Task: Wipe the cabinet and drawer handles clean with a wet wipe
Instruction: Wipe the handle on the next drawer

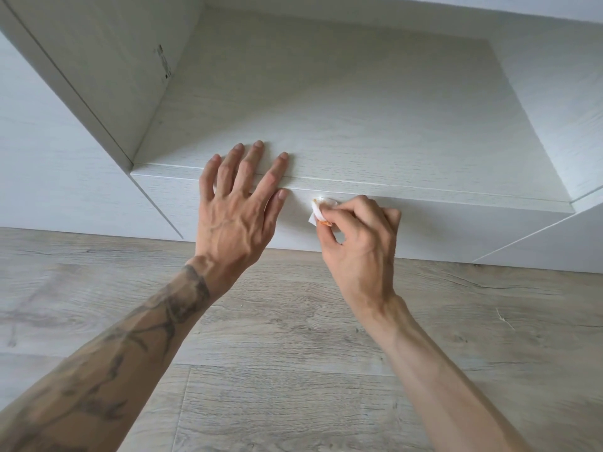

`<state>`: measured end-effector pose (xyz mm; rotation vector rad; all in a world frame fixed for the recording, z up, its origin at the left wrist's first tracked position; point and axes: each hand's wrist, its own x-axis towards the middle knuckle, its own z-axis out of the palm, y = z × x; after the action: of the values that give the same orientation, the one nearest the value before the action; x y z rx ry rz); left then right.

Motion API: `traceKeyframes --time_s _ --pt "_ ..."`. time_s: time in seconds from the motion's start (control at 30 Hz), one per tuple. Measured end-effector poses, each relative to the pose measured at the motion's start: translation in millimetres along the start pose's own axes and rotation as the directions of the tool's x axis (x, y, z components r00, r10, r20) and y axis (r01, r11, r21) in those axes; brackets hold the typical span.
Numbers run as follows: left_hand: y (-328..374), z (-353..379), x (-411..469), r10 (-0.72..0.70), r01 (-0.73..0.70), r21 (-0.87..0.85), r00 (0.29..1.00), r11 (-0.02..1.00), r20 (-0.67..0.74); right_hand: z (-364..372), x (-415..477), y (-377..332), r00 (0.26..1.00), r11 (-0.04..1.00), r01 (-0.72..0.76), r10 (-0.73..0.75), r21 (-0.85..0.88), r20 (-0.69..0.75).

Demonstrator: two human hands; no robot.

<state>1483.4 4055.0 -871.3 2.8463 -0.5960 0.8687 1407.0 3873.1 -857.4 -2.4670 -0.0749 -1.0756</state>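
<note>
I had the wood-look floor (293, 353) filling the lower half of my view. Above it stood one white cabinet (359, 109), with one drawer front (456, 230) across its lower edge. My left hand (235, 220) lay flat over the top edge of that drawer front, fingers straight and spread apart, holding nothing. My right hand (362, 243) was just beside it, thumb and curled fingers pinched on the one wet wipe (316, 215). The wipe was pressed against the single round knob (324, 201), close under the drawer front's top edge and near its middle. The wipe showed orange marks. To do this well, I judged I should turn a fresh part of the wipe round the whole knob, rim and underside included, with the left hand bracing the drawer against sliding. I counted two hands, one wipe and one knob in view.
</note>
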Motion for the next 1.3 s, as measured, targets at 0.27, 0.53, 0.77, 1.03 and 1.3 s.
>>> traceKeyframes --time_s 0.27,0.53,0.77,1.03,1.3 --pt "0.5 -3.1 0.1 -0.001 0.001 -0.006 1.000 1.000 0.022 4.0 0.9 -4.8 0.998 0.990 -0.054 0.050 -0.128 -0.041" --pt "-0.2 -4.9 -0.1 0.000 0.001 -0.008 0.999 1.000 0.033 3.7 -1.1 -2.9 0.999 0.994 -0.021 0.017 -0.111 -0.035" --pt "-1.0 -5.8 1.3 0.010 -0.010 -0.010 0.999 1.000 0.038 -1.1 -4.0 7.4 0.998 0.993 0.059 -0.062 -0.105 -0.022" --pt "-2.1 -5.6 1.5 0.006 -0.004 -0.026 0.998 1.000 0.062 -29.2 -16.8 48.6 0.998 0.996 0.018 -0.024 -0.086 -0.063" --pt "-2.2 -3.2 0.2 0.009 -0.009 0.001 0.999 1.000 0.038 -5.5 -1.8 21.4 0.992 0.992 0.124 -0.124 0.010 0.039"
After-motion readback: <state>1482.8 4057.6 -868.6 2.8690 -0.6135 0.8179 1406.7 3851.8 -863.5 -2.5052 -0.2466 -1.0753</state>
